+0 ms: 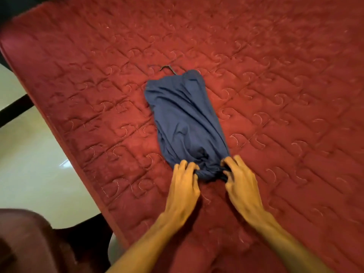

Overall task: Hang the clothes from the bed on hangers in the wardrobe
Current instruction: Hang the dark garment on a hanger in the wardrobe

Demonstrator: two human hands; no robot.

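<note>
Pale glossy floor (29, 154), dark brown object (23, 243)

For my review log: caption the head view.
Left hand and right hand grip the navy garment on the red bedspread.

Red-quilted bed (275, 75), pale glossy floor (29, 154) at left, dark brown furniture (23, 243) lower left

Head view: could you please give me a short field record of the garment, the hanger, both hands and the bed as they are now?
garment: blue garment, crumpled, lying lengthwise on the bed
hanger: only the hanger hook shows, poking out at the garment's far end; the rest is hidden by cloth
left hand: grips the bunched near end of the garment
right hand: grips the same end from the other side
bed: red quilted cover
floor: pale floor beside the bed
wardrobe: not in view
</note>
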